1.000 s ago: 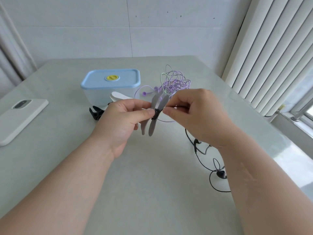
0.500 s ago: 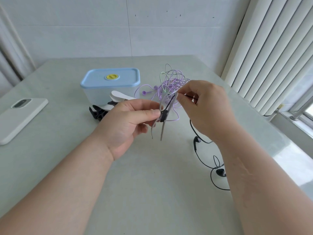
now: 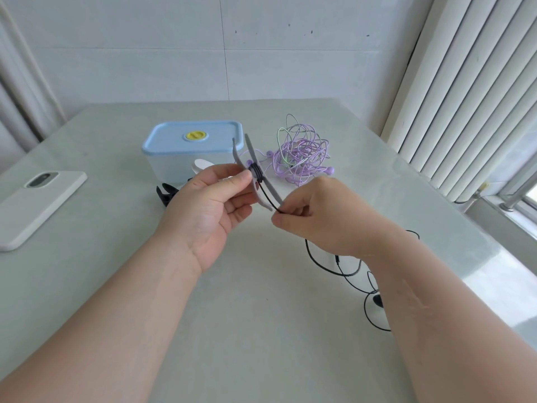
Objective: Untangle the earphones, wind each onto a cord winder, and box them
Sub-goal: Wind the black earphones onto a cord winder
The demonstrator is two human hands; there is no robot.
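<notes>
Left grip (image 3: pixel 209 210) pinches the grey winder (image 3: pixel 239 157) at its hub, above the surface (image 3: pixel 247 330). Several turns of black cord (image 3: pixel 268 196) sit on the hub. Right grip (image 3: pixel 322 219) pinches the cord just below the winder. The remaining cord trails on the surface at 4 o'clock. The purple tangle (image 3: pixel 302 158) lies at 1 o'clock, the box (image 3: pixel 191 161) at 11 o'clock.

Grey flat plastic cord winder (image 3: pixel 238 155); black thin earphone cord (image 3: pixel 268 196); lilac tangled earphone cable (image 3: pixel 302 154) (some strands pale green); blue-lidded clear plastic box (image 3: pixel 174 138).
</notes>
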